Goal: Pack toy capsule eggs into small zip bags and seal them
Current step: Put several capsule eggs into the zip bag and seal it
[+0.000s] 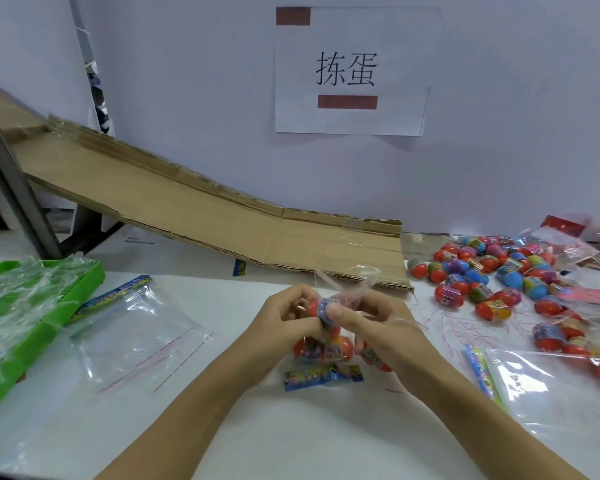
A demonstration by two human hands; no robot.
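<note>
**Egg held at the mouth of a small bag**

Near the desk's front edge, the left hand and right hand together grip a red capsule egg inside a clear zip bag that holds more eggs. A heap of loose eggs lies toward the right edge; empty bags lie left.

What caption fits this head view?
Both hands, left and right, hold a red capsule egg in a zip bag, loose eggs beside.

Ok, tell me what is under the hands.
Under the hands, bagged red capsule eggs lie above a blue header card; the hands hide the bag's upper part.
</note>
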